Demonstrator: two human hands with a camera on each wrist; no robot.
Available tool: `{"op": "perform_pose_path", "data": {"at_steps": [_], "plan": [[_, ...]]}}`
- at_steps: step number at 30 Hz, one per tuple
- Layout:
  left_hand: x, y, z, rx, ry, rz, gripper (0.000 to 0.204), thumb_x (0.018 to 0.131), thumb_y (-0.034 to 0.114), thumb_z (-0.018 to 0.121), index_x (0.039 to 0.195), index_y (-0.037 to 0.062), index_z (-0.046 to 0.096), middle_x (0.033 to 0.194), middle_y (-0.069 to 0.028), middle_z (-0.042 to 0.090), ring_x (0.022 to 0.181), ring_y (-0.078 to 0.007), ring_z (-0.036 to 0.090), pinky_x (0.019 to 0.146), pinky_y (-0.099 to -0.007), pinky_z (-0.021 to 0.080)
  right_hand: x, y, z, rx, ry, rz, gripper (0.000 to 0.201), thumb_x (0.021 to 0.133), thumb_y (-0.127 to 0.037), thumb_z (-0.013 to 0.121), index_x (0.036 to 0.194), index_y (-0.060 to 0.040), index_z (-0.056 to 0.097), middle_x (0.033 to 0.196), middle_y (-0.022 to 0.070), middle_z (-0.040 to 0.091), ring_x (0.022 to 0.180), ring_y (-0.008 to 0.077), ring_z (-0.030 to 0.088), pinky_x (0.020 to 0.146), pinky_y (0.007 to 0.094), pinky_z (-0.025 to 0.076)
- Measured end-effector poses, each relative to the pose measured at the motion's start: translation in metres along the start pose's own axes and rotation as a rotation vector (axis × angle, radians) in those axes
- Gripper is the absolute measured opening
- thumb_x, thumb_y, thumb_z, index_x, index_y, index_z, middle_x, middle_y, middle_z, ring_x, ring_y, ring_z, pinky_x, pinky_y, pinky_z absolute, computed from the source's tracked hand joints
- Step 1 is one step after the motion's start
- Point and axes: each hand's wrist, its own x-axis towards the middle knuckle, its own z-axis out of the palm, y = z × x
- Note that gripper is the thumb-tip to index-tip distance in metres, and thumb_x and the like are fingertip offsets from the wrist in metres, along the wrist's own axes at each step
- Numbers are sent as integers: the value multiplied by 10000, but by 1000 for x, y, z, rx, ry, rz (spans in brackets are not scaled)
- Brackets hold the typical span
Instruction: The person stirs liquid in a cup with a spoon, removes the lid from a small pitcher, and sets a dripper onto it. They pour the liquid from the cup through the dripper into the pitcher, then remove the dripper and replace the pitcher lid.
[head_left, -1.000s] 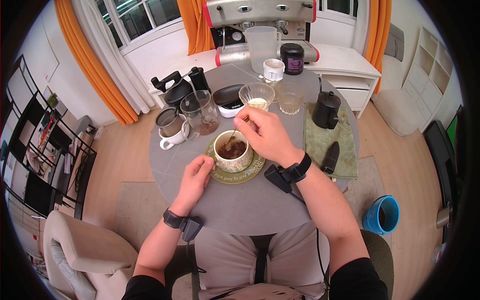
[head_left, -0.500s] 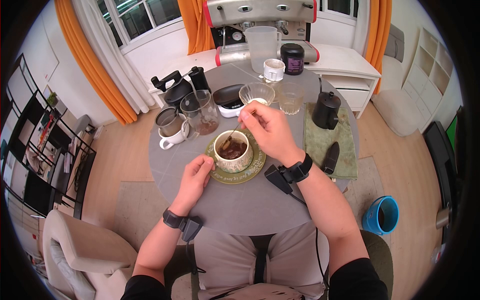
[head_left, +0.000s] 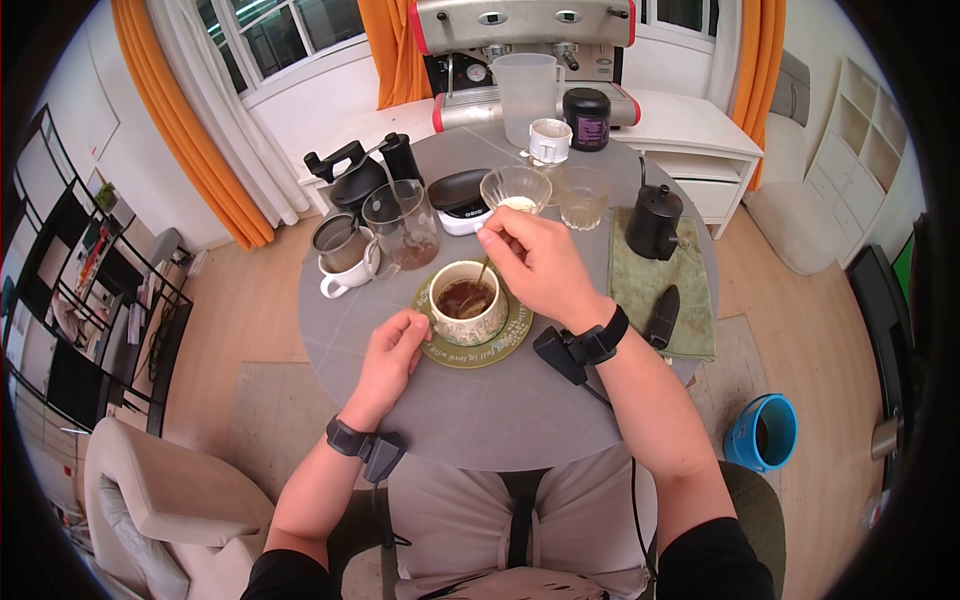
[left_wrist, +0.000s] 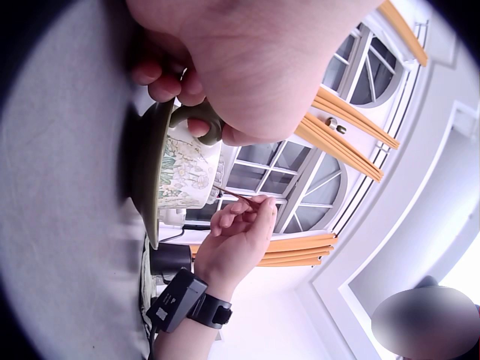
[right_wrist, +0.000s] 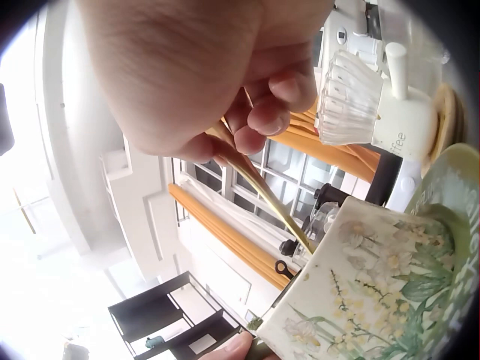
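Head looks down — wrists close, sharing cup (head_left: 466, 300).

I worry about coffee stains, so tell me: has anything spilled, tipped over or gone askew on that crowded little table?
Nothing stands out. The floral cup sits upright on its green saucer, the left hand holds the cup's handle, and the right hand pinches a thin spoon dipped into the drink. No spill shows on the grey table.

"What are you wearing?"
"Black short sleeves (head_left: 715, 560), light beige trousers (head_left: 460, 520), and a black wrist strap with a boxy black camera (head_left: 572, 352) on each arm; a thin black cable (head_left: 632, 500) trails from the right one."
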Motion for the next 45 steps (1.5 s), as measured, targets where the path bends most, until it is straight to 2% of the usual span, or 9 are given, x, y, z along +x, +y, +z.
{"op": "perform_pose_path", "data": {"at_steps": [8, 17, 26, 29, 33, 38, 40, 44, 45], "plan": [[1, -4, -1, -33, -9, 20, 288, 1049, 299, 506, 867, 87, 576, 652, 101, 413, 554, -2, 332, 499, -199, 243, -1, 4, 2, 174, -95, 148, 215, 961, -196, 623, 882, 2, 651, 623, 61, 588, 540, 58, 492, 513, 259, 408], [-1, -3, -1, -41, -66, 17, 279, 1053, 297, 501, 880, 88, 567, 701, 110, 430, 585, 9, 320, 511, -193, 240, -1, 11, 10, -49, 151, 103, 193, 963, -205, 627, 945, -26, 697, 649, 88, 636, 490, 126, 478, 493, 311, 406], [0, -4, 0, -43, -90, 15, 279, 1055, 301, 500, 886, 91, 572, 717, 111, 444, 589, 12, 323, 514, -189, 240, -3, 18, 17, 236, -39, 206, 261, 962, -242, 655, 861, -9, 717, 592, -34, 569, 538, 11, 464, 493, 222, 359], [0, -3, -1, -33, -82, 24, 282, 1054, 300, 502, 886, 88, 583, 689, 109, 435, 577, 9, 323, 511, -192, 240, -1, 15, 15, 360, -65, 218, 270, 964, -243, 656, 841, -10, 716, 592, -48, 561, 529, 16, 433, 489, 221, 346], [-1, 0, -3, -13, -94, -8, 309, 1051, 317, 490, 884, 72, 577, 668, 82, 427, 583, -27, 359, 539, -202, 281, 2, 8, 1, 314, -110, 252, 290, 972, -255, 646, 829, -11, 713, 593, -54, 538, 533, 22, 413, 490, 230, 329], [5, 13, -3, -63, -119, -85, 310, 1045, 315, 492, 901, 59, 594, 624, 75, 406, 557, -38, 361, 525, -209, 293, 6, 23, 1, 284, -38, 302, 366, 980, -318, 623, 792, -13, 701, 595, -39, 513, 559, 35, 405, 511, 244, 325], [8, 22, -2, -84, -65, -231, 329, 1033, 355, 498, 913, 66, 599, 625, 76, 401, 540, -44, 359, 490, -221, 286, 5, 25, 1, 276, -22, 313, 376, 980, -326, 621, 786, -14, 699, 594, -35, 514, 557, 38, 403, 511, 247, 326], [18, 32, 8, 57, 85, -265, 374, 1016, 409, 509, 876, 76, 607, 618, 76, 405, 520, -42, 347, 457, -235, 268, 5, 27, 4, 278, 21, 339, 384, 975, -333, 621, 781, -11, 698, 574, -20, 526, 537, 48, 413, 501, 257, 333], [26, 22, 7, 110, 148, -236, 420, 1000, 429, 528, 861, 46, 627, 628, 49, 466, 544, -56, 400, 481, -231, 298, 5, 25, 3, 278, 25, 335, 384, 975, -333, 621, 781, -11, 698, 574, -20, 526, 537, 48, 413, 501, 257, 333]]}}
